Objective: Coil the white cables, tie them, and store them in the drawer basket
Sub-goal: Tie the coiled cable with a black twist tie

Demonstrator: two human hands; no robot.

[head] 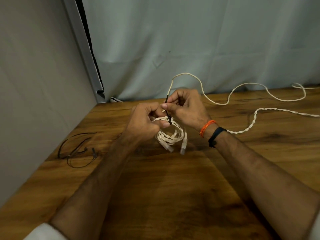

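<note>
A coiled white twisted cable (173, 136) hangs just above the wooden table, its two clear plugs dangling at the bottom. My left hand (144, 121) grips the top of the coil. A black tie (168, 116) is looped round the coil's top strands, and my right hand (186, 108) pinches the tie's free end, which sticks up between the fingers. Two more white cables lie loose on the table: a thin one (230, 98) snaking toward the back right and a twisted one (254, 118) running off the right edge. No drawer basket is in view.
Several thin black ties (78, 149) lie in loops near the table's left edge. The wooden table (173, 187) meets a grey wall on the left and a pale curtain (190, 40) at the back.
</note>
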